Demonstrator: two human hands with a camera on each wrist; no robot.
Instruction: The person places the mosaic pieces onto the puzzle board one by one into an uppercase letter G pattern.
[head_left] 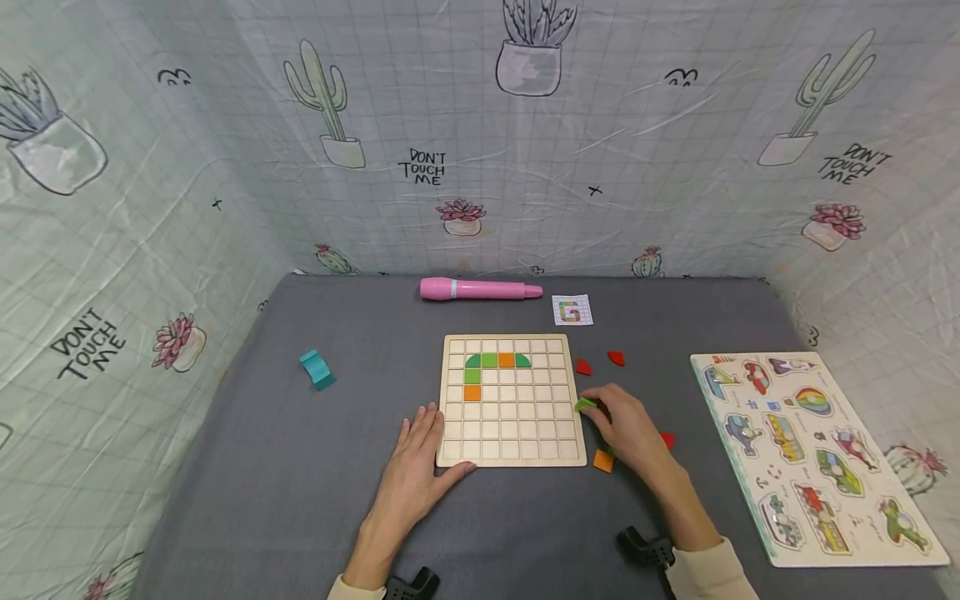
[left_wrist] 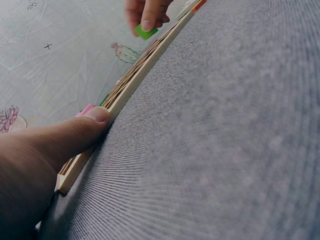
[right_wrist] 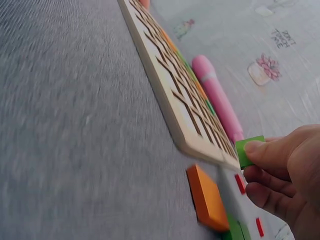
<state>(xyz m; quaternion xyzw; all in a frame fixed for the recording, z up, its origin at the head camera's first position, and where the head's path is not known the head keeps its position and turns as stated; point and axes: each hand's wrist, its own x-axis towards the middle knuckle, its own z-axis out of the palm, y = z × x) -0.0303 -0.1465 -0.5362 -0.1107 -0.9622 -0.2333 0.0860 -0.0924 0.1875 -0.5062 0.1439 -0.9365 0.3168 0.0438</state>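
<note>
A wooden grid board [head_left: 513, 432] lies on the grey table, with green and orange tiles [head_left: 489, 361] in its upper cells. My left hand [head_left: 420, 461] rests flat at the board's lower left corner, thumb [left_wrist: 90, 120] against its edge [left_wrist: 131, 82]. My right hand [head_left: 626, 427] pinches a small green tile [head_left: 586, 404] [right_wrist: 248, 150] [left_wrist: 145, 33] just off the board's right edge [right_wrist: 200, 145]. An orange tile [head_left: 603, 460] [right_wrist: 207, 199] lies on the cloth below that hand. Red pieces [head_left: 583, 367] lie right of the board.
A pink pen-like tool [head_left: 480, 289] [right_wrist: 216, 95] and a small pattern card [head_left: 572, 311] lie behind the board. A teal curved block [head_left: 318, 369] sits at the left. A vehicle peg puzzle [head_left: 813, 450] lies at the right. Cactus-print cloth walls surround the table.
</note>
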